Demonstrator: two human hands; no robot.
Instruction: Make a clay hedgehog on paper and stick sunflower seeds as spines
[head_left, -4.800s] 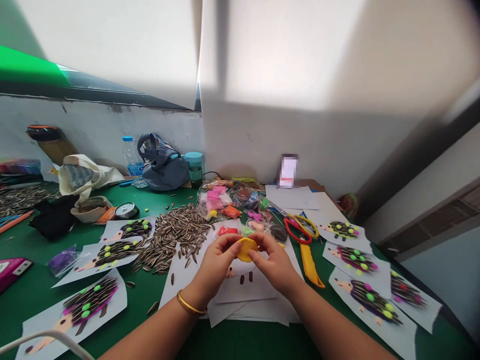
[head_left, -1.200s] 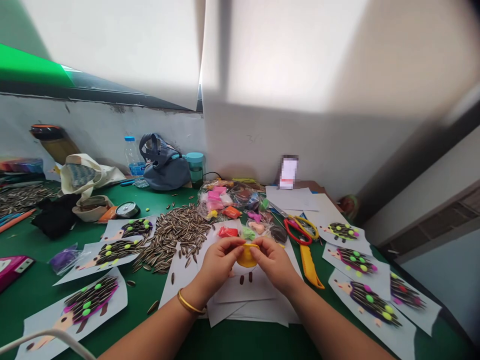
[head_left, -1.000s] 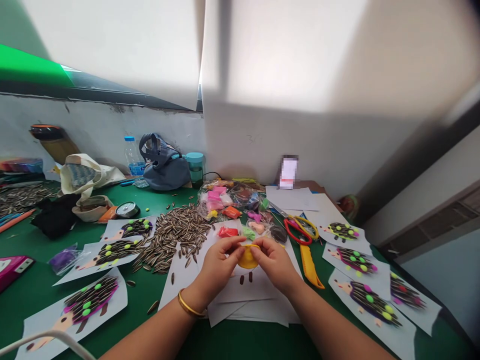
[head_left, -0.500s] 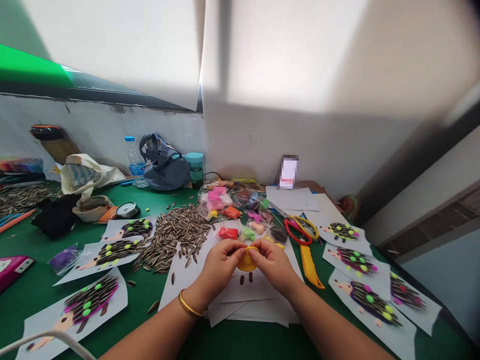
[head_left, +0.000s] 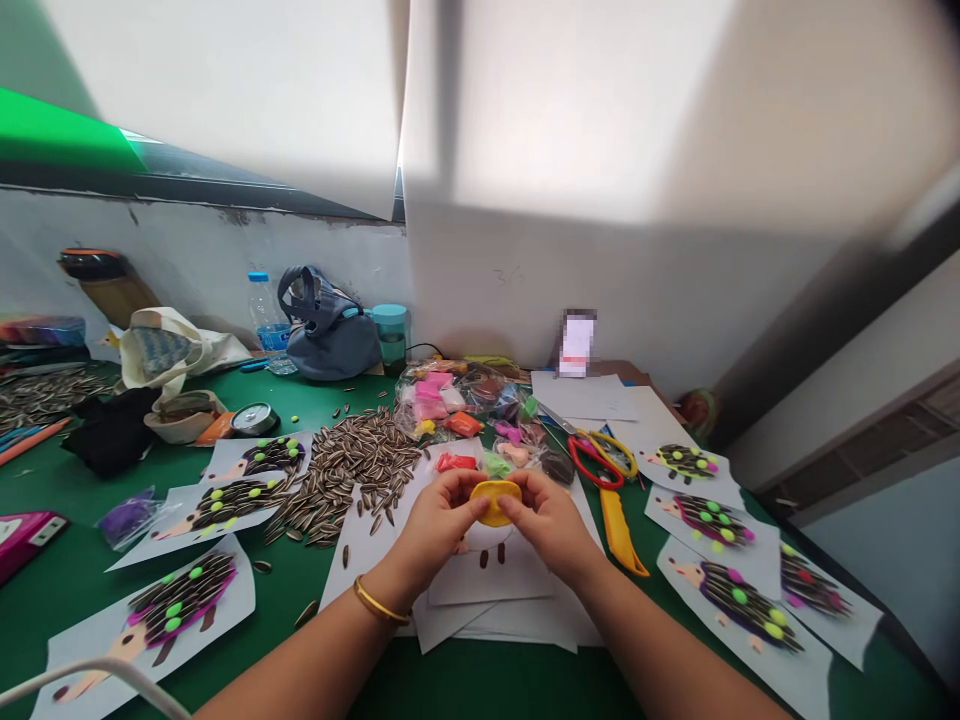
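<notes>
Thumb and fingers of the left hand [head_left: 439, 525] pinch a flat yellow clay disc [head_left: 495, 490] at its nine o'clock side, and the right hand [head_left: 551, 525] grips it at three o'clock, both thumbs on its near face. The disc is held over white paper sheets [head_left: 491, 587], with two dark brown ovals [head_left: 484, 561] showing at six o'clock. From the disc, a pile of sunflower seeds [head_left: 356, 460] spreads between nine and ten o'clock, a green clay lump [head_left: 496, 464] lies at twelve, and red-handled scissors [head_left: 576, 454] rest near two. Seed-covered hedgehog pictures [head_left: 750, 605] lie on the green table [head_left: 495, 690] toward three and toward nine; a gold bangle [head_left: 380, 607] circles the left wrist.
</notes>
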